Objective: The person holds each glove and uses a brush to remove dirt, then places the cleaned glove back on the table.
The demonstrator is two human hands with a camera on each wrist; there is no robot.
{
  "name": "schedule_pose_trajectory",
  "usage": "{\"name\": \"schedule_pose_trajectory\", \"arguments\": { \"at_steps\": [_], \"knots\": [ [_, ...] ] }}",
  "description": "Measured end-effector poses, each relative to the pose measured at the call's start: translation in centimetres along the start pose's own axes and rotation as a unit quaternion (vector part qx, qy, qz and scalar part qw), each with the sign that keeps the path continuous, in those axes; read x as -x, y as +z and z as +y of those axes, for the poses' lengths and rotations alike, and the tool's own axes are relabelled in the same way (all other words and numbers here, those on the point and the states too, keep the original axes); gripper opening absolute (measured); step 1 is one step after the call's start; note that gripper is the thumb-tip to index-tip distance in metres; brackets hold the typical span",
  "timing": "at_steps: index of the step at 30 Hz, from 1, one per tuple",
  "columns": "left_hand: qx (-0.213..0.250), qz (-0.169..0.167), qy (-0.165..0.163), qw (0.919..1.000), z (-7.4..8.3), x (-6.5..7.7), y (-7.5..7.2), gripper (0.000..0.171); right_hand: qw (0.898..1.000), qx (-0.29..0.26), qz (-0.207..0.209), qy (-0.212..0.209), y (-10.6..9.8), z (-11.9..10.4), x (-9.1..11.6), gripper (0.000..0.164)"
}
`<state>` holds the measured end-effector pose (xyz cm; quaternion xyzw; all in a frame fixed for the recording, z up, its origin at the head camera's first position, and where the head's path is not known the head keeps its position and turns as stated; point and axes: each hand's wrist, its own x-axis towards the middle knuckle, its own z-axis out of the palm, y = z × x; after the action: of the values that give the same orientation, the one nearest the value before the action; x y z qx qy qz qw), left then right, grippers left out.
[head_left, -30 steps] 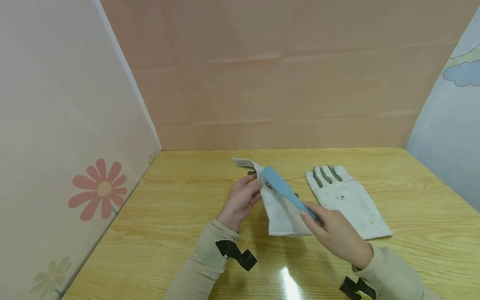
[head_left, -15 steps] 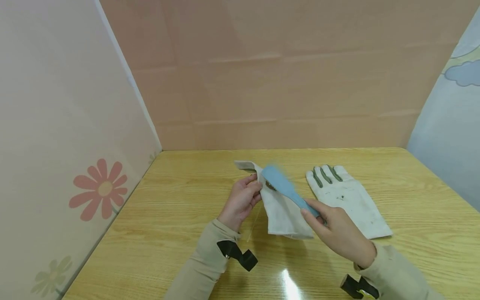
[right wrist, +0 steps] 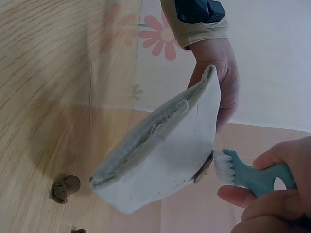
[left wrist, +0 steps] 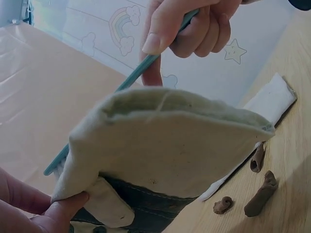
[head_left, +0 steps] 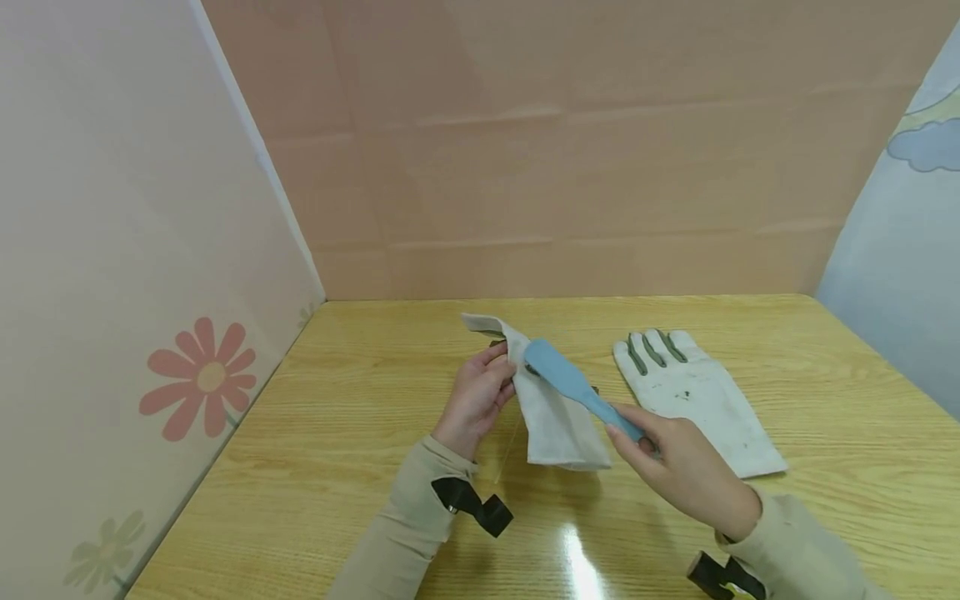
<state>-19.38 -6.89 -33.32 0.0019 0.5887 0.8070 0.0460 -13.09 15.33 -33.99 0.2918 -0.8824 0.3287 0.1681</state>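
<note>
My left hand [head_left: 474, 398] pinches a white work glove [head_left: 555, 429] between thumb and fingers, its cuff hanging down and open. In the left wrist view dark green panels [left wrist: 146, 199] show on the glove's other side. My right hand [head_left: 686, 471] grips the handle of a light blue brush [head_left: 564, 379], which slants up and left over the glove. Its white bristles [right wrist: 223, 167] meet the glove's side in the right wrist view, right at a brown smear of dirt [right wrist: 204, 169]. In the head view the brush back hides the bristles.
A second white glove [head_left: 701, 408] with green finger strips and dark specks lies flat on the wooden table [head_left: 360, 358], to the right. Several brown curled lumps [left wrist: 262, 194] lie on the table below the held glove. Paper-covered walls stand at the back and sides.
The held glove and left hand shift slightly left and up. The brush, blurred half a second ago, sits a little lower on the glove, and the right hand has moved slightly right and down.
</note>
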Motion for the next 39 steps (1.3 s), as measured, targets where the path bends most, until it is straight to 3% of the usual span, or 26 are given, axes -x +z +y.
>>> {"name": "schedule_pose_trajectory", "arguments": {
  "at_steps": [6,10,14,24,33,39],
  "knots": [
    [-0.008,-0.007,-0.001,0.9999,-0.18,-0.01,0.18,0.046,1.000,-0.024,0.011,0.015,-0.27,0.06,-0.19,0.013],
    [-0.015,-0.009,-0.001,0.9999,-0.29,0.00,0.32,0.046,0.999,-0.036,-0.003,0.023,-0.10,-0.02,-0.37,0.019],
    [-0.013,-0.004,0.002,0.9999,-0.44,-0.06,0.29,0.045,0.999,-0.029,-0.017,0.027,0.10,-0.05,-0.35,0.028],
    [0.002,0.021,-0.006,0.9998,-0.27,-0.30,0.05,0.043,0.999,-0.002,-0.019,0.032,-0.22,0.36,0.16,0.026],
    [-0.008,0.008,-0.007,0.9999,-0.41,-0.10,0.31,0.043,0.999,-0.031,-0.006,0.023,0.05,0.05,-0.27,0.018],
    [-0.011,0.003,-0.006,0.9999,-0.52,0.01,0.50,0.043,0.999,-0.032,-0.025,0.035,0.45,-0.16,-0.28,0.024]
  ]
}}
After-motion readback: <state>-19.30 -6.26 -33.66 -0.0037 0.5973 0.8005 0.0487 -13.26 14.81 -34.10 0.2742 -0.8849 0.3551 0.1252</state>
